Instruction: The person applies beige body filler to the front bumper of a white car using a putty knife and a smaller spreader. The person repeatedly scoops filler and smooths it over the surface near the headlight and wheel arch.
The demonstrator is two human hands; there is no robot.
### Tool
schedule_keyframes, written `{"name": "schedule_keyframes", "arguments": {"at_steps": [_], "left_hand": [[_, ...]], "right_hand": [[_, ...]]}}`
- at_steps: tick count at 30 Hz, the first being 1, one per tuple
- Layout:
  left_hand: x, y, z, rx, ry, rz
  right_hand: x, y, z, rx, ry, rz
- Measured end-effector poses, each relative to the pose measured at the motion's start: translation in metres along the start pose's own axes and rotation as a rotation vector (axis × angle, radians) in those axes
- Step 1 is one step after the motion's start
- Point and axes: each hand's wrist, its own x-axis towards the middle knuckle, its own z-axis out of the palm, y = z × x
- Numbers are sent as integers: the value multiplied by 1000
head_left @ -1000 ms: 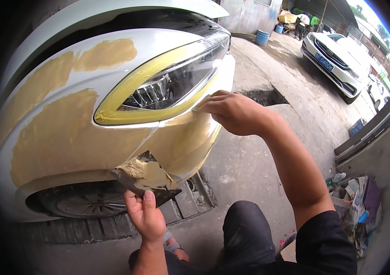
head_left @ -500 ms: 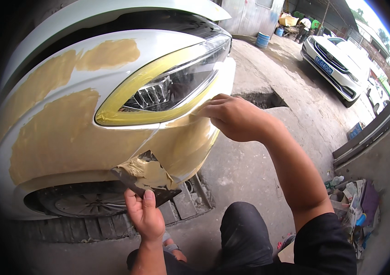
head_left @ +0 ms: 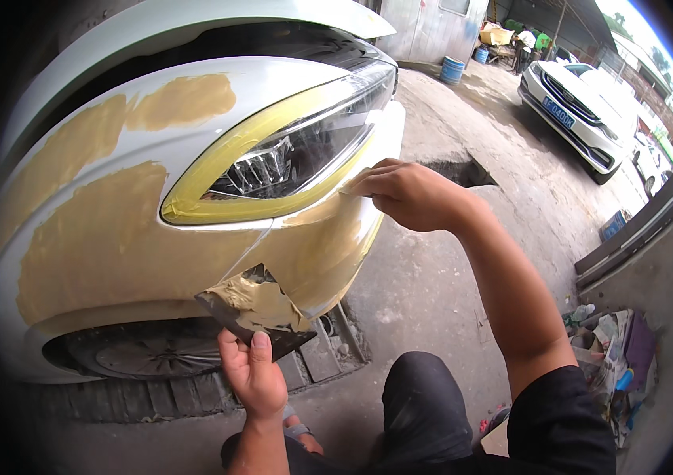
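Note:
My left hand [head_left: 253, 372] grips a dark flat mixing board [head_left: 294, 342] by its lower edge, thumb on top. A thick smear of tan filler paste [head_left: 253, 299] covers much of the board. At the front corner of a white car [head_left: 289, 70], my right hand [head_left: 416, 195] is pinched against the bumper just below the headlight [head_left: 289, 158]. Whatever its fingers hold is mostly hidden; only a pale edge shows at the tips. Yellow masking tape [head_left: 194, 194] frames the headlight. Broad tan filler patches [head_left: 107, 237] coat the fender and bumper.
Under the bumper are the front wheel [head_left: 154, 352] and a floor grate [head_left: 317, 358]. A pit [head_left: 463, 170] opens in the concrete beyond my right hand. Rubbish [head_left: 614, 356] is heaped at the right wall. Farther off stand another white car [head_left: 570, 111], a blue drum [head_left: 452, 70] and a person [head_left: 524, 47].
My right hand has shifted slightly up and to the right along the bumper, below the headlight. The board in my left hand has turned and moved a little.

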Motion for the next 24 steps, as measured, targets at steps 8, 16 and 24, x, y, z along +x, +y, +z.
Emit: {"name": "schedule_keyframes", "arguments": {"at_steps": [8, 16, 24], "left_hand": [[-8, 0, 22, -257, 51, -177], [-5, 13, 31, -380, 37, -85], [-5, 0, 28, -294, 30, -103]], "right_hand": [[-58, -79, 16, 560, 166, -265], [-88, -72, 54, 231, 21, -15], [2, 3, -4, -80, -86, 331]]}}
